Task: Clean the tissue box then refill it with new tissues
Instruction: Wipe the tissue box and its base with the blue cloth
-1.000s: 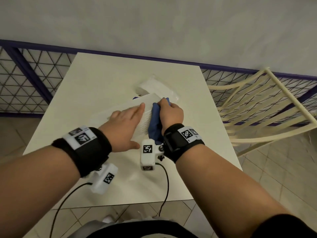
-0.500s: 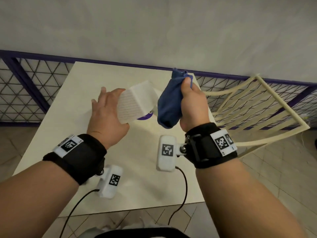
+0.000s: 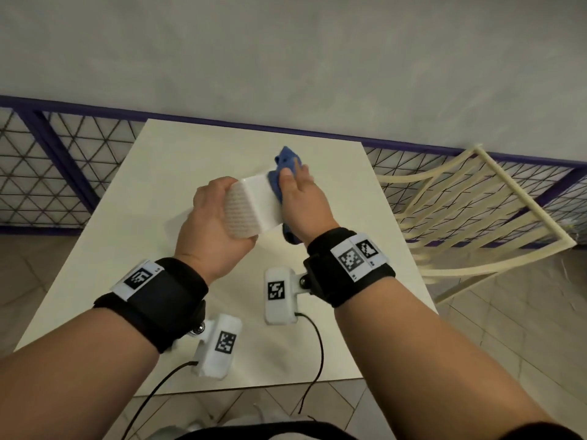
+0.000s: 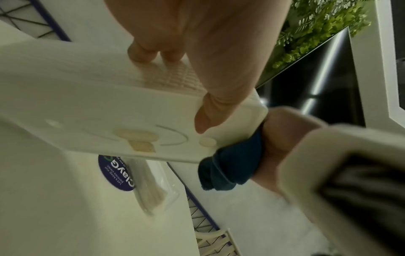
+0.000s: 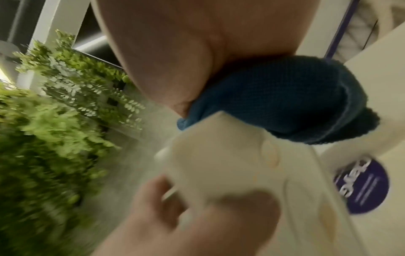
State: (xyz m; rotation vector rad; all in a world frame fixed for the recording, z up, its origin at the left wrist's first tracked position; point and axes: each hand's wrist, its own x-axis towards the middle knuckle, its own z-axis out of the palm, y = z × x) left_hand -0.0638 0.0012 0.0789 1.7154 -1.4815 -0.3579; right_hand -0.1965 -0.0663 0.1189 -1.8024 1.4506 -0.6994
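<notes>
My left hand grips white tissue box, lifted clear above table, thumb on its underside. My right hand clenches blue cloth, pressing it against box's right side. Tissue pack with purple label lies on table beneath box.
</notes>
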